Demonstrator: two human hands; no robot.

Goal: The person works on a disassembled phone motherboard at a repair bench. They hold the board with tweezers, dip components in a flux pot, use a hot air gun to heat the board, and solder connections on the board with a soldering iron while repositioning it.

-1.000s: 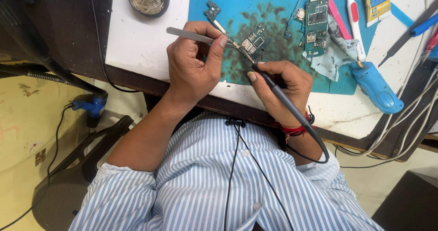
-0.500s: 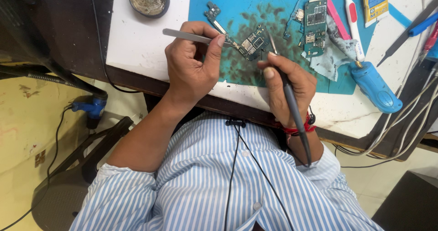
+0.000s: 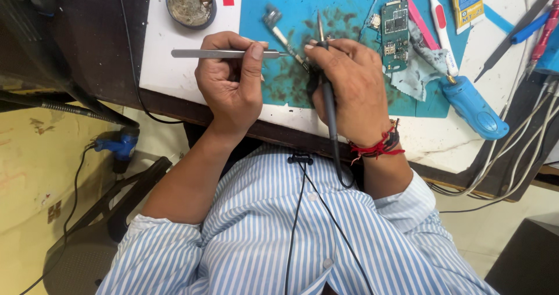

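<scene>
Pinching slim steel tweezers (image 3: 224, 54) between thumb and forefinger, the left hand (image 3: 233, 88) steadies a small part just beyond the fingertips, while the right hand (image 3: 352, 91) grips a dark soldering iron (image 3: 327, 97) pen-fashion over the stained blue work mat (image 3: 343, 15).

Electronics repair bench, small workshop. Hands are working over a stained blue mat (image 3: 349, 4) lying on a white tabletop (image 3: 174, 56). Left hand (image 3: 230, 88) is pinching metal tweezers (image 3: 221, 54), right hand (image 3: 352, 88) is gripping a soldering iron (image 3: 328, 103). Just right of the hands a bare circuit board (image 3: 395, 36) is sitting on a grey cloth (image 3: 416, 73). Beyond the left hand a round tin of flux residue (image 3: 190, 2) is sitting. Far right, a blue-handled tool (image 3: 473, 106), screwdrivers and cables are crowding the edge.
</scene>
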